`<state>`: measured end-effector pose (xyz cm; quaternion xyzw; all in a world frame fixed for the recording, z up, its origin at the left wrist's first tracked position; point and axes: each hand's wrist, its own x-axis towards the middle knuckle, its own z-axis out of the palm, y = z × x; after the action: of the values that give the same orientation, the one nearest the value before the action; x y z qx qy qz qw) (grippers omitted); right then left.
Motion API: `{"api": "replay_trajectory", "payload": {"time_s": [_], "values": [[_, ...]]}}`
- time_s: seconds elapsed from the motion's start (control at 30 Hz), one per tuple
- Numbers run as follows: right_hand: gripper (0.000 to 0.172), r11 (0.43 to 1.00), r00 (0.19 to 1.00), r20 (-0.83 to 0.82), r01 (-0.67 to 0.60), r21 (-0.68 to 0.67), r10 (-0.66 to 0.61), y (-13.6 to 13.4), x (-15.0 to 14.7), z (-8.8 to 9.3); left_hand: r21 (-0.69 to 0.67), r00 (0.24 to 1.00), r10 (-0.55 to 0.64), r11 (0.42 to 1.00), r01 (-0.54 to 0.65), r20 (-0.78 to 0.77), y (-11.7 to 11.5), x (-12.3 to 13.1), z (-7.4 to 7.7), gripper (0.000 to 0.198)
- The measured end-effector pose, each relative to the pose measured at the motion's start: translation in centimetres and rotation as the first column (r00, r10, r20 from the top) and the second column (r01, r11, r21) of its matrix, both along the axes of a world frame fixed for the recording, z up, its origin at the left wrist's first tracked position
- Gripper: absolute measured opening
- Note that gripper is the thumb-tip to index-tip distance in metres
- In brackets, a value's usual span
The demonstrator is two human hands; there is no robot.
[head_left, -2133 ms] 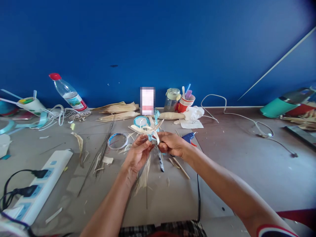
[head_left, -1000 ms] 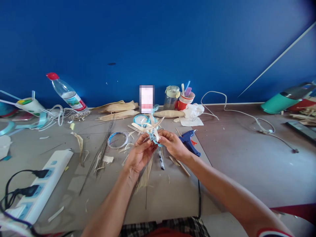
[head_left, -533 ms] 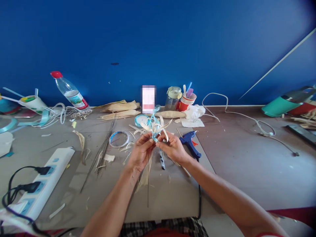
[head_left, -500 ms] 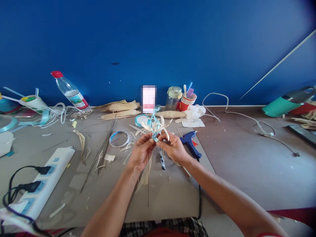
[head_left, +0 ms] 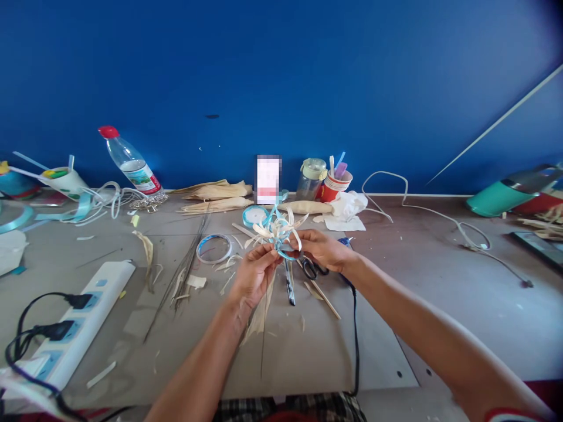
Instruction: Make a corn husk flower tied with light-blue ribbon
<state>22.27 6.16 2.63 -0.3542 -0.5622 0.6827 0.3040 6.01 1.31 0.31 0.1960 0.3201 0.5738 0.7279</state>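
Observation:
My left hand (head_left: 257,268) is closed in a pinch at the base of a flower (head_left: 281,227) made of curled pale husk strips with light blue ribbon among them. A thin dark wire (head_left: 263,346) runs down below that hand. Just right of the flower's base, my right hand (head_left: 323,249) has its fingers closed on the light blue ribbon (head_left: 288,256), which bows in a loop between both hands. Its exact grip is partly hidden. Black-handled scissors (head_left: 310,268) lie beneath the right hand, beside a slim pen-like tool (head_left: 290,287) and a thin stick (head_left: 326,302).
A glue gun (head_left: 346,241) is mostly hidden behind my right hand. To the left are a tape roll (head_left: 214,249), dark wires (head_left: 185,269) and a power strip (head_left: 94,313). Along the wall stand a bottle (head_left: 136,167), jar (head_left: 311,179), red cup (head_left: 335,186) and dried husks (head_left: 220,190).
My right hand has shifted right and slightly up from the flower's base, and a ribbon loop now shows between the hands. The scissors have come into view; the glue gun is now mostly covered.

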Motion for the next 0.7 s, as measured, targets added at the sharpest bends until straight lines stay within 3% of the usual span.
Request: {"api": "replay_trajectory", "payload": {"time_s": [0.2,0.4,0.57,0.63,0.7], "values": [[0.025,0.978,0.993,-0.009,-0.114,-0.177,0.114,2.3,-0.5,0.5,0.026,1.0,-0.008,1.0,0.008,0.012,0.0,0.1,-0.3,0.01],[0.022,0.92,0.945,-0.003,-0.318,-0.229,0.326,3.2,-0.8,2.2,0.014,0.998,0.024,1.0,-0.025,0.055,0.1,-0.3,-0.2,0.01],[0.03,0.895,0.875,0.187,-0.436,-0.095,0.447,2.8,0.3,2.9,0.018,0.997,0.039,0.999,-0.04,0.064,0.4,-0.5,-0.3,0.01],[0.025,0.851,0.816,0.264,-0.523,-0.045,0.515,2.7,0.7,2.5,0.024,0.998,0.04,0.999,-0.041,0.043,0.5,-0.6,-0.3,0.011],[0.021,0.846,0.794,0.343,-0.533,-0.002,0.501,3.1,1.1,2.0,0.019,0.999,0.044,0.999,-0.045,0.022,0.5,-0.6,-0.4,0.012]]}}
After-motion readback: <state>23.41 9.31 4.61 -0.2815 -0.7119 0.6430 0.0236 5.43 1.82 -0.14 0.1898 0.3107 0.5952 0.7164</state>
